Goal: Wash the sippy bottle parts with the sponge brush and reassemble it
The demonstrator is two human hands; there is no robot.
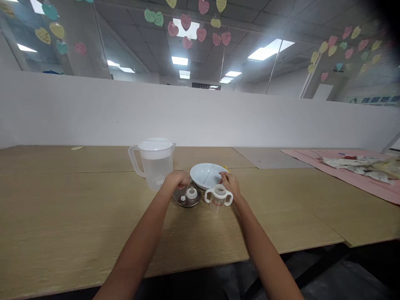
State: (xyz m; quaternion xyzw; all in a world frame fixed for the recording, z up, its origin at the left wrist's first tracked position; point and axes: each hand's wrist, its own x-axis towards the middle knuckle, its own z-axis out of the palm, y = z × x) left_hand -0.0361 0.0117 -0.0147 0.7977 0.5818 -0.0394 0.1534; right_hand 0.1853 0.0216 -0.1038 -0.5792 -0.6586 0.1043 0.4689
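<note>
A clear two-handled baby bottle (219, 197) stands on the wooden table (78, 216) with no cap on it. My right hand (230, 182) is just behind it, fingers pinched at the near edge of a white plate (204, 174). My left hand (177, 180) is curled over the far rim of a small metal dish (186, 200). In that dish lie the bottle's white collar and teat parts (191, 194). What either hand pinches is too small to make out. A frosted plastic pitcher (153, 162) with water stands left of the hands.
A white partition wall (200, 116) runs behind the table. A pink cloth (353, 173) with patterned fabric (364, 166) lies at the far right. The table's front edge drops off near my elbows. A grey mat (268, 157) lies behind the plate.
</note>
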